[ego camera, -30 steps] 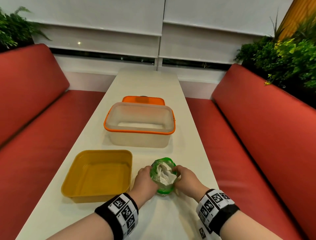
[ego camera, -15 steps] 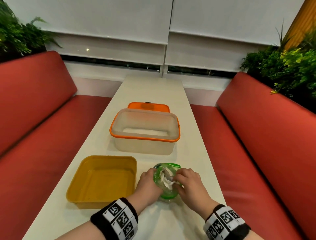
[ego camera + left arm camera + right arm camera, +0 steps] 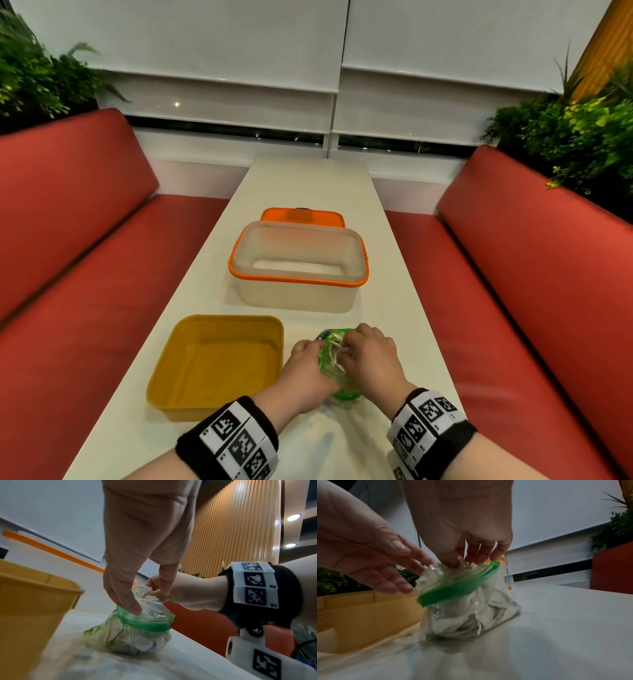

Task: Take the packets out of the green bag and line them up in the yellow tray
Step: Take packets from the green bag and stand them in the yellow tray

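Moved since a second ago: right hand (image 3: 371, 359) off the bag's right side and over its mouth, fingers (image 3: 453, 559) now dipped inside among the white packets (image 3: 464, 623); view lifted a little too, trays lower in the head picture.

Nearest, two forearms with black wristbands (image 3: 229, 442) bearing white coded tags. Just past them, green bag (image 3: 337, 366) standing upright on the white surface (image 3: 308, 178), clear plastic with a green band (image 3: 453, 592) round its open mouth, crumpled packets filling the lower part. Left hand (image 3: 305, 368) against the bag's left side, fingers (image 3: 402, 586) fairly straight and slightly spread, tips touching the rim near the band. Right hand from above, fingers curled down and bunched into the opening, pinching white packet material at the top; exactly which packet, cannot tell.

Left of the bag and just beside it, yellow tray (image 3: 219, 363), square, shallow, no packet in it. Farther along the surface, clear tub (image 3: 298, 270) with an orange rim, something pale lying flat on its bottom. Behind the tub and touching or nearly so, orange lid (image 3: 303, 217) lying flat.

On both sides, red benches (image 3: 534, 274) running along the surface. At the far end, white blinds (image 3: 239, 51) over a dark window strip; green plants (image 3: 579, 133) behind the bench backs at both corners.
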A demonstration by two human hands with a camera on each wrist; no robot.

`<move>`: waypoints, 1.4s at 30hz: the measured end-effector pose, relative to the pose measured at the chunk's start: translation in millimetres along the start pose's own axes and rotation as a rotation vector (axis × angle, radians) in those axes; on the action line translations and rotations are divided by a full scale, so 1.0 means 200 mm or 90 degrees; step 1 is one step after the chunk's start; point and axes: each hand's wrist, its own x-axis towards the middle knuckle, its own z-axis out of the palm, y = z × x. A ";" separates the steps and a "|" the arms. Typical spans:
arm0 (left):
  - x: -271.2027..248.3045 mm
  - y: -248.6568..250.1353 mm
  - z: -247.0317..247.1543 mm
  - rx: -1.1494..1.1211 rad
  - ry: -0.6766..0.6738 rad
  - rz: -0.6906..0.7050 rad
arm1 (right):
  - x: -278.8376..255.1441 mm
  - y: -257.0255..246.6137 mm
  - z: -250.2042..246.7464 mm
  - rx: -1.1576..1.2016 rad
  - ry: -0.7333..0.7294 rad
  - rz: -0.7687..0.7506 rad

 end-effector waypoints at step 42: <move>-0.04 -0.17 -0.25 -0.530 -0.037 0.052 | 0.05 -0.34 -0.19 0.575 -0.028 0.090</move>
